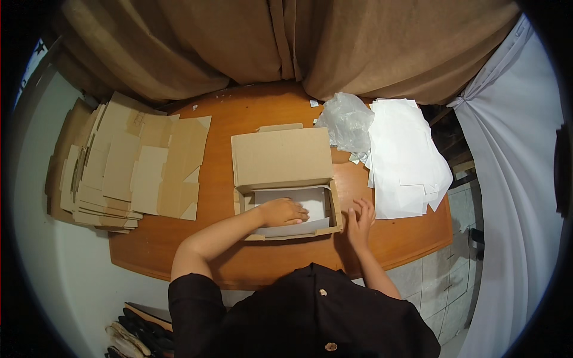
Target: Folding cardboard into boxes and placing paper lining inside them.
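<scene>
While both forearms come in from the lower edge, the scene reads as follows:
Table: round wooden table (250, 113), brown curtain behind it.
Flat cardboard: stack of unfolded box blanks (128, 164) at the left edge.
White paper: pile of sheets (403, 155) on the right, a crumpled plastic bag (346, 122) beside it.
Box: open cardboard box (280, 158) at the centre, lid flipped back, white paper lining (316, 200) inside.
Left hand: left hand (283, 212) lies palm down, loosely curled, inside the box on the lining, gripping nothing.
Right hand: right hand (360, 219) rests open, fingers spread, on the table just beside the box's right wall, holding nothing.
</scene>
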Tool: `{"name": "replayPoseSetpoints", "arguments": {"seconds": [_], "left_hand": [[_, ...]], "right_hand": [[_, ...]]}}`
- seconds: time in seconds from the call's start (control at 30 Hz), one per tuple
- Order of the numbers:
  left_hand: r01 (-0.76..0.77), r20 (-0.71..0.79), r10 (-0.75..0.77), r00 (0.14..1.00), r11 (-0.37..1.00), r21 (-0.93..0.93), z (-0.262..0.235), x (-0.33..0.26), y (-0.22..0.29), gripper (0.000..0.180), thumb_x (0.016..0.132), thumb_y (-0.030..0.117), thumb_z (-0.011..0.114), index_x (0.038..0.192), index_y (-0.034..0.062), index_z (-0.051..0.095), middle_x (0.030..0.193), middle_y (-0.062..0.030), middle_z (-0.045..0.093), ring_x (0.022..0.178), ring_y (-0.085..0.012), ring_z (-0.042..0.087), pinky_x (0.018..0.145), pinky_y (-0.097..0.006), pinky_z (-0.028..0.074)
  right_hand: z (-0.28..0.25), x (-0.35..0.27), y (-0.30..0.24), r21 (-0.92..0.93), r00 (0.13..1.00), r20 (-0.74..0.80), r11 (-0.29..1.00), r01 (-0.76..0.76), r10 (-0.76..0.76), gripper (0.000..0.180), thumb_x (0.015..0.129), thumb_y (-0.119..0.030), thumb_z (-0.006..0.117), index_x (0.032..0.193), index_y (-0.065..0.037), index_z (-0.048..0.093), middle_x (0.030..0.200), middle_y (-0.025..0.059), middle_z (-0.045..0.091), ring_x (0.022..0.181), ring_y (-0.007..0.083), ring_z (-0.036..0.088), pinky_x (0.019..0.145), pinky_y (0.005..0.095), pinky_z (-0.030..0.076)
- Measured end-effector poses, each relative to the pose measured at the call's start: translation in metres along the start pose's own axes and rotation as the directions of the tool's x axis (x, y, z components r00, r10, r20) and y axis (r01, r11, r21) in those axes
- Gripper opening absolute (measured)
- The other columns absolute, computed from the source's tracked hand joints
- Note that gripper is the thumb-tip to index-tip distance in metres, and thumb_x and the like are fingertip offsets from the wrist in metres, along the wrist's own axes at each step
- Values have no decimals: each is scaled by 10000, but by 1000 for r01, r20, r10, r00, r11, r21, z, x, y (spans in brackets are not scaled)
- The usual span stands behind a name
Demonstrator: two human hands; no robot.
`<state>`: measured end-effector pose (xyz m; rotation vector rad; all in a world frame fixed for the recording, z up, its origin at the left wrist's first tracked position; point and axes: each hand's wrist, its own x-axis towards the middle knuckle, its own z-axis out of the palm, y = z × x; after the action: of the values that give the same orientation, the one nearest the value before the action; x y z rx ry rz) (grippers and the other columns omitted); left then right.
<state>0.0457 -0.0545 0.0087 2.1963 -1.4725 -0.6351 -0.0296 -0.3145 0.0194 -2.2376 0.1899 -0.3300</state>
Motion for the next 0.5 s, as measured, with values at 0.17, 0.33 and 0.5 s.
{"name": "replayPoseSetpoints", "arguments": {"seconds": [0.17, 0.33, 0.5], "left_hand": [[433, 133, -414, 901, 834, -341, -48, -25, 45, 445, 906, 430, 445, 999, 48, 655, 1005, -145, 646, 958, -310, 592, 845, -388, 451], [398, 50, -416, 908, 819, -414, -38, -49, 43, 278, 836, 311, 596, 972, 80, 670, 871, -138, 651, 841, -306, 604, 757, -384, 465], [434, -390, -319, 864, 864, 254, -31, -42, 54, 410, 730, 212, 675, 1127, 146, 597, 923, -68, 581, 895, -193, 540, 793, -355, 352]], "right_hand": [[5, 81, 14, -300, 996, 16, 950, 89, -88, 214, 818, -211, 569, 1010, -128, 616, 1193, 88, 489, 1196, 290, 354, 970, 600, 173], [32, 130, 35, -569, 992, 63, 813, 128, -112, 267, 795, -244, 596, 1040, -149, 639, 1229, 89, 483, 1221, 324, 341, 952, 663, 185], [46, 140, 40, -665, 991, 88, 734, 136, -103, 285, 796, -278, 612, 1053, -160, 640, 1296, 81, 428, 1267, 331, 297, 966, 686, 154]]}}
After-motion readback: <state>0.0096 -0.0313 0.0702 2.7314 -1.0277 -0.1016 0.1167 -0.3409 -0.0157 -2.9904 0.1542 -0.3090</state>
